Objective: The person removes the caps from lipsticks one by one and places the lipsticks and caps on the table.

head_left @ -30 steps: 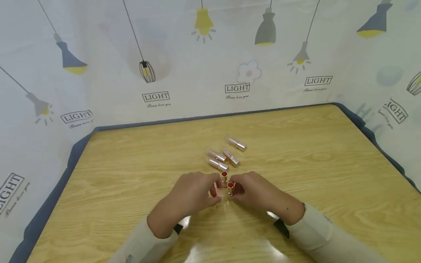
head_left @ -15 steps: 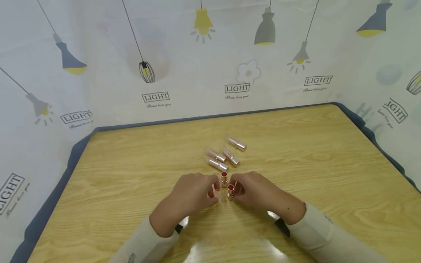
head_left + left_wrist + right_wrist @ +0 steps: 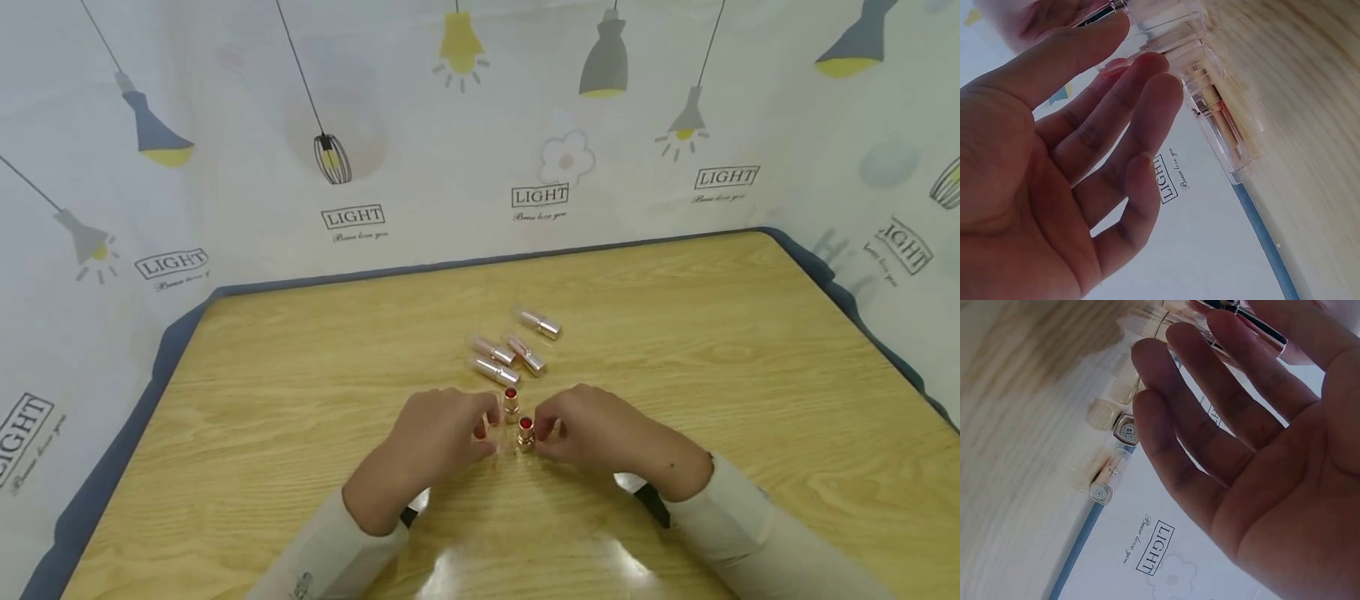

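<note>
Two lipsticks with exposed red tips stand upright on the wooden surface [image 3: 262, 417] between my hands: the nearer lipstick [image 3: 526, 435] beside my right grip [image 3: 596, 429], the farther lipstick [image 3: 511, 403] just beyond it. I read the right grip as released, its bent fingers just beside the nearer tube. About the clear cap [image 3: 1163, 28], the fingers of my left grip [image 3: 438, 429] curve loosely; whether they pinch it or merely surround it, I cannot tell. Farther back lie four capped lipsticks [image 3: 537, 323]. The step in hand I judge to be the careful setting of these parts. For good technique, I should draw each hand straight out sideways, low and slowly, since the narrow tubes probably topple at a nudge, and I should touch casings only, sparing the soft red tips.
</note>
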`<state>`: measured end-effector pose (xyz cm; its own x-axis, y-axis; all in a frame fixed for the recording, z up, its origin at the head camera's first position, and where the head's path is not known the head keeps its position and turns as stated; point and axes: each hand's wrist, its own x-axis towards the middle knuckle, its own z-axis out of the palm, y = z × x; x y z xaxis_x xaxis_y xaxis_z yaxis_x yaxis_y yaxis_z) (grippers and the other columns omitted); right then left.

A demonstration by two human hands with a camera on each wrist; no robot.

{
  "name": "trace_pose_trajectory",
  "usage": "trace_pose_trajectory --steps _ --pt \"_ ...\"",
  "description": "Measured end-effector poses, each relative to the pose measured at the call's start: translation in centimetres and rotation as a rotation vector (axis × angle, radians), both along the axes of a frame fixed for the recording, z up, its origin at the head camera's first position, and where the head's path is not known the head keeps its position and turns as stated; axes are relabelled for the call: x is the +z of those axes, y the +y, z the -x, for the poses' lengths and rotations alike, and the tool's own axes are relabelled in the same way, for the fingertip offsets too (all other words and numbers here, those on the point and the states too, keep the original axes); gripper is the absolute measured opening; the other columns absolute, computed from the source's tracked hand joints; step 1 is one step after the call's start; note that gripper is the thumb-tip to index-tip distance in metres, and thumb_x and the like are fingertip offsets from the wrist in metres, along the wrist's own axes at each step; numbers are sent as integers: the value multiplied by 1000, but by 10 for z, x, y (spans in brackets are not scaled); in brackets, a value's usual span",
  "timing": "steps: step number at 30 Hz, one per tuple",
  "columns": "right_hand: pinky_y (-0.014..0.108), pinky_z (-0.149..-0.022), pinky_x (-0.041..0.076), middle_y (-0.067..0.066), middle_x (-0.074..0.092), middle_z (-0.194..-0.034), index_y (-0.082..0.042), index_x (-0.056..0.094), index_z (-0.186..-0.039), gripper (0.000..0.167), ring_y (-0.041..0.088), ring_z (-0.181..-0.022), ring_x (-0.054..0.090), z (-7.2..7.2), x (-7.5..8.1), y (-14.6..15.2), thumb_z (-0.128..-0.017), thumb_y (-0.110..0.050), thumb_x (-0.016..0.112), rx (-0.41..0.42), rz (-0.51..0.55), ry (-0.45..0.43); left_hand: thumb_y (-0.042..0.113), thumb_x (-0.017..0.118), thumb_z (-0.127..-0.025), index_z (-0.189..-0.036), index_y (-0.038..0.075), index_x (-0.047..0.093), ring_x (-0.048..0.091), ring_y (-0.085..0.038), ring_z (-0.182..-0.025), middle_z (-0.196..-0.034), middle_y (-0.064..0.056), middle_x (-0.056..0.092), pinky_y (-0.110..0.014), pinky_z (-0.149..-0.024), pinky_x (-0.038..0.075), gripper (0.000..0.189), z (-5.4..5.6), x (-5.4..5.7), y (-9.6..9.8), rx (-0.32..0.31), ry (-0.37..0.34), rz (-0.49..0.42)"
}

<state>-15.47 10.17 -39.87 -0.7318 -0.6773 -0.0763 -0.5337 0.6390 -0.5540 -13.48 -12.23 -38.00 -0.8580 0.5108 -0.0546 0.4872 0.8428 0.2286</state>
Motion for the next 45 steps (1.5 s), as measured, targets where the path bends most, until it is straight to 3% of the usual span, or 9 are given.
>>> trace_pose_trajectory --steps 3,13,20,31,45 --pt "20 -61 48 -8 73 -86 -15 76 -86 3 -3 -64 55 1 0 0 -88 -17 75 42 8 6 33 84 -80 -95 21 70 64 -10 -68 -79 10 72 -28 -56 44 24 1 0 0 3 15 6" --pt "21 -65 51 -6 76 -92 -14 78 -92 6 -3 -69 58 -1 1 0 -89 -19 75 83 2 37 36 84 -80 -96 23 70 64 -9 -68 -79 10 71 -28 -55 44 25 2 -3 0 25 62 27" --pt "23 -72 53 -4 76 -97 -12 78 -97 10 1 -80 63 -3 0 0 -90 -17 74 164 10 23 37 83 -81 -97 23 69 63 -9 -68 -80 10 71 -28 -55 44 25 1 -3 0 33 48 38" --pt "25 -74 54 2 76 -103 -9 77 -106 18 7 -84 67 -5 3 -1 -91 -18 73 169 -28 16 38 81 -84 -99 22 69 63 -8 -68 -81 10 70 -27 -53 44 25 0 1 1 32 46 20" --pt "26 -75 55 2 76 -105 -9 77 -106 18 6 -84 67 -5 5 1 -92 -18 72 180 -39 38 41 82 -81 -103 24 68 60 -5 -65 -78 11 68 -24 -51 41 31 -2 0 3 46 112 52"
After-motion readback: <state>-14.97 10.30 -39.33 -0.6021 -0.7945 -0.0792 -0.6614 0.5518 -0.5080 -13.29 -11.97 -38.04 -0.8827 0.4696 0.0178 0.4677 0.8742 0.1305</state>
